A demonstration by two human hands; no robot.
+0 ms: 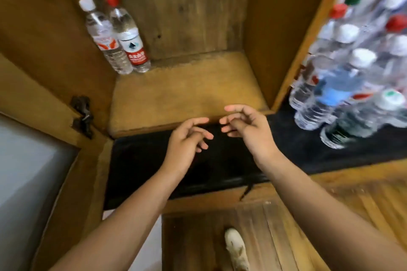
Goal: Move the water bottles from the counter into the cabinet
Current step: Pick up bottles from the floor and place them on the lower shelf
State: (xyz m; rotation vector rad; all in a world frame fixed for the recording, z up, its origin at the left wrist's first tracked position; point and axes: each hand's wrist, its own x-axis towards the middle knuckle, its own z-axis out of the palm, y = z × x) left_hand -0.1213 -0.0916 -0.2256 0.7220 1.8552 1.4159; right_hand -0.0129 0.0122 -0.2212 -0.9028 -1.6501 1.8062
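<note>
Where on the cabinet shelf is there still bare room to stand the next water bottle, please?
The yellow wooden cabinet shelf is bare from its front edge to the back wall and right side wall. Only its back left corner is taken, by a white-capped clear bottle and a red-capped clear bottle. The black counter is crowded at right with clustered plastic bottles.

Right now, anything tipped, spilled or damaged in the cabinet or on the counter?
Nothing stands out. Two clear plastic water bottles, one white-capped and one red-capped, stand upright side by side in the wooden cabinet's back left corner. The clustered clear bottles on the black counter look upright too, though blurred. Both hands are empty. No spill visible.
</note>
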